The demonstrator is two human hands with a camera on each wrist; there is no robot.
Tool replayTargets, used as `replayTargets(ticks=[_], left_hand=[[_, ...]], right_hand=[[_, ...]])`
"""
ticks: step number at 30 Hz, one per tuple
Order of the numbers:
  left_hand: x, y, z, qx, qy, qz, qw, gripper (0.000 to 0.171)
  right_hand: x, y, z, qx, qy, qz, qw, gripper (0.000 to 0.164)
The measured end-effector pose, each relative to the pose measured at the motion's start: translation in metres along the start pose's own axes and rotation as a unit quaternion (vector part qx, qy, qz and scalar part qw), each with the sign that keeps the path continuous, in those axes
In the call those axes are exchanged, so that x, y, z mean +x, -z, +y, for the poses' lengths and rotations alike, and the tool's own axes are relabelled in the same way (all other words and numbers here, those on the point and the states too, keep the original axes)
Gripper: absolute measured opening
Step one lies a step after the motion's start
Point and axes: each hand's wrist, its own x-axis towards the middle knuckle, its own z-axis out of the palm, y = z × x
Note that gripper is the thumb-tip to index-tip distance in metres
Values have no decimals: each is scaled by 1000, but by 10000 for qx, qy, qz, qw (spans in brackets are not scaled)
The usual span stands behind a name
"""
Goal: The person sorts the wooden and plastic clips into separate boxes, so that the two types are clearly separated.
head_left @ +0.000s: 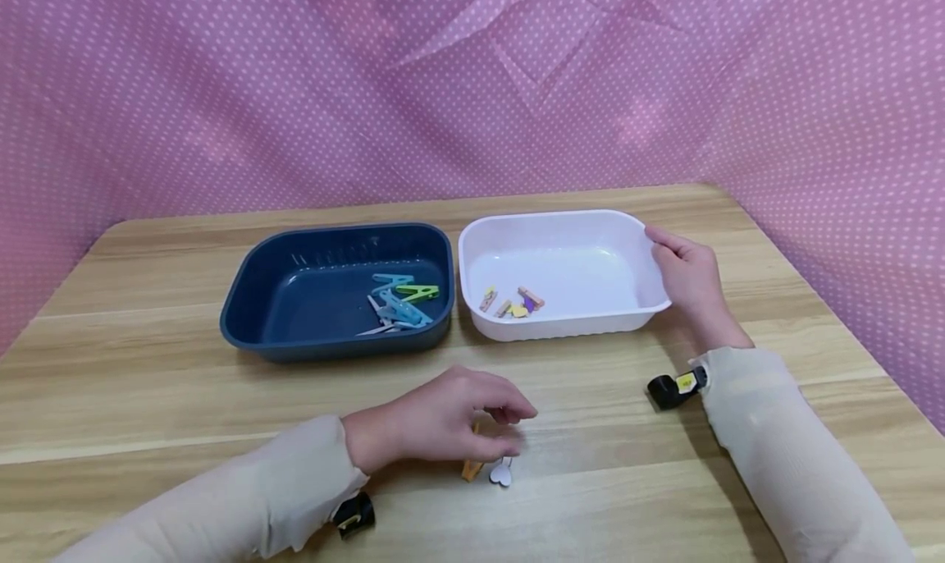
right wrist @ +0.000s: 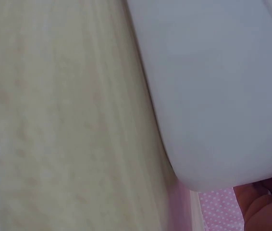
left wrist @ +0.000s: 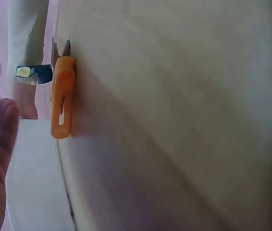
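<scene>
My right hand (head_left: 691, 277) grips the right-hand rim of a white plastic basin (head_left: 568, 327). In the right wrist view, part of that hand (right wrist: 270, 211) shows at the basin's end, below the rim. My left hand (head_left: 450, 415) is over the table in front of the basins, its fingers loosely bent and holding nothing. Beneath it lie an orange clothespin (head_left: 470, 470), partly hidden by the hand, and a small clip with a white heart (head_left: 501, 473). The left wrist view shows the orange clothespin (left wrist: 62, 101) apart from the fingers.
Left of the white basin stands a dark blue basin (head_left: 295, 351) with several blue, green and white clothespins (head_left: 404, 308). Several small wooden clips (head_left: 531, 298) with coloured shapes lie inside the white basin. A pink dotted cloth (head_left: 443, 95) hangs behind the wooden table (head_left: 148, 391).
</scene>
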Motion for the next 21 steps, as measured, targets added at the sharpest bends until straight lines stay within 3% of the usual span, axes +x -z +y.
replayTargets(ticks=[5, 10, 15, 21], left_hand=[[1, 0, -3, -4, 525, -392, 9978, 31], [3, -1, -6, 84, 765, -765, 9941, 34], [4, -3, -8, 367, 745, -1148, 9899, 38], [4, -7, -9, 795, 499, -1427, 9853, 42]], right_hand=[[1, 0, 0, 8, 7, 7, 10000, 42], [2, -1, 0, 22, 29, 13, 10000, 42], [2, -1, 1, 5, 67, 32, 10000, 42], [2, -1, 1, -13, 56, 47, 10000, 42]])
